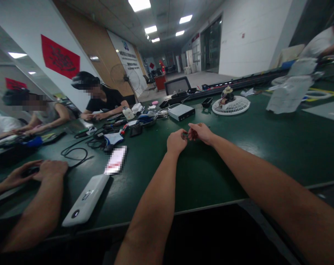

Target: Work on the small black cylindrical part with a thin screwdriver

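Small dark part (pixel 187 134), too small to identify, pinched above the green workbench (pixel 211 176) between curled fingers of left hand (pixel 176 142) and closed fingertips of right hand (pixel 200 132); grey metal box (pixel 181 112) and white round fan guard (pixel 231 105) on the far side; another person's hands (pixel 37 173) well left.

Electronics workshop: long green-topped workbench (pixel 224 173) bearing cables (pixel 74 154), a fan grille (pixel 231 105), with seated workers (pixel 103 99) along the far left.
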`<action>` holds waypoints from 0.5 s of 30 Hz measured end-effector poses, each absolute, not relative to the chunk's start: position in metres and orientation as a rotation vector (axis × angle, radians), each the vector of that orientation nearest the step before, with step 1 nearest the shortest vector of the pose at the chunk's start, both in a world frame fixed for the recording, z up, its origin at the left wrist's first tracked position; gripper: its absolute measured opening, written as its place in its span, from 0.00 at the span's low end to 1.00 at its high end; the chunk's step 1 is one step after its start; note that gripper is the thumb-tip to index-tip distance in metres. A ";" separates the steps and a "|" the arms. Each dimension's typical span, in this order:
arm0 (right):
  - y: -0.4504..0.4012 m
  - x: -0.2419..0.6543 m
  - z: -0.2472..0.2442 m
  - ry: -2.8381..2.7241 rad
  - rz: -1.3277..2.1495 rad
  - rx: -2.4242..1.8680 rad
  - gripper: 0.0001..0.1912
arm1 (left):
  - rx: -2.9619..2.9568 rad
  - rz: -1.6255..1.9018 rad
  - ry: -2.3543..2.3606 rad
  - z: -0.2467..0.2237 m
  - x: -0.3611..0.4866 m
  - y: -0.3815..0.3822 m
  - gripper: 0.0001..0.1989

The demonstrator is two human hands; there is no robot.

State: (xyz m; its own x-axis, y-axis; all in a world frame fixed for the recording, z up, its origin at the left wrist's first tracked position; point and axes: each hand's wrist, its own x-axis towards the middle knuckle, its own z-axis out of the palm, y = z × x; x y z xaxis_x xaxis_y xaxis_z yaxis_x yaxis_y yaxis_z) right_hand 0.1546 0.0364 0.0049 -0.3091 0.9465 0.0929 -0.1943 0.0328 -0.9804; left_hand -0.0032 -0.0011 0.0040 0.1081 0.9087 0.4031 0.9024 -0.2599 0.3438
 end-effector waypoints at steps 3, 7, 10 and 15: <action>0.036 0.153 0.005 -1.328 1.355 -0.818 0.22 | 2.384 0.834 1.897 0.003 -0.001 -0.002 0.10; 0.034 0.150 0.006 -1.320 1.487 -0.748 0.20 | 2.359 0.891 1.953 0.004 -0.002 -0.003 0.11; 0.034 0.152 0.007 -1.369 1.419 -0.765 0.21 | 2.382 0.885 1.915 0.005 -0.002 -0.003 0.11; 0.034 0.152 0.006 -1.361 1.318 -0.784 0.23 | 2.379 0.847 1.886 0.007 0.000 -0.005 0.12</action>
State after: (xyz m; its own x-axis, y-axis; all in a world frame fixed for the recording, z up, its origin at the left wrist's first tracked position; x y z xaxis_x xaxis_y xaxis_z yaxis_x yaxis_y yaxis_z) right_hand 0.1517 0.0337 0.0059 -0.2480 0.9411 0.2297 -0.1991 0.1825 -0.9628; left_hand -0.0003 -0.0049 0.0074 0.1392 0.9006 0.4117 0.9060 -0.2837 0.3142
